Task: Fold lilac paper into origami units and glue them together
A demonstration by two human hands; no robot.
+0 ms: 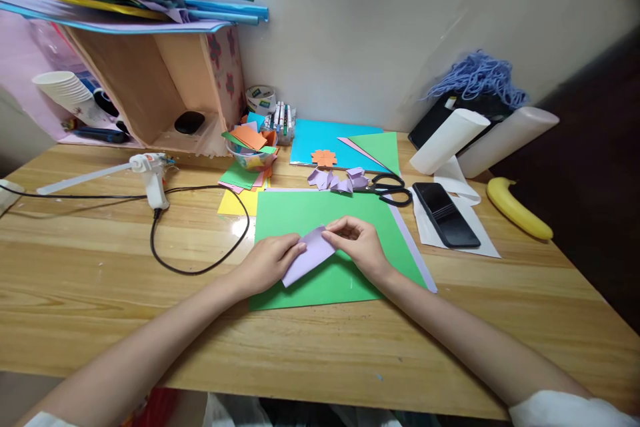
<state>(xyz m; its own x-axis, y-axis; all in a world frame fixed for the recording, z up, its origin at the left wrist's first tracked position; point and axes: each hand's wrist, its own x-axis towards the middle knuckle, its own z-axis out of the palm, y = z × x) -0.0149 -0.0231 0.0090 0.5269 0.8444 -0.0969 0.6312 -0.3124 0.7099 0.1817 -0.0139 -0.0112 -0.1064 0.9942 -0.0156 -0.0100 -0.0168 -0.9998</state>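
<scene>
Between my two hands is a small piece of lilac paper (311, 257), tilted, with what looks like a folded shape. My left hand (273, 260) grips its left side, thumb on top. At its upper right corner, the thumb and fingertips of my right hand (356, 243) pinch the edge. Both hands are over a green paper sheet (300, 213) lying on the table. Just beyond the sheet's far edge sit several crumpled lilac paper pieces (343, 181), beside black-handled scissors (395, 190). An orange paper flower (324, 158) rests on a blue sheet (330, 133) behind them.
A white glue gun (153, 177) stands at left, its black cable (200, 271) looped on the wooden table (150, 327). A bowl of paper scraps (253, 153) sits behind. To the right are a phone (445, 213), white paper rolls (450, 140) and a banana (517, 208).
</scene>
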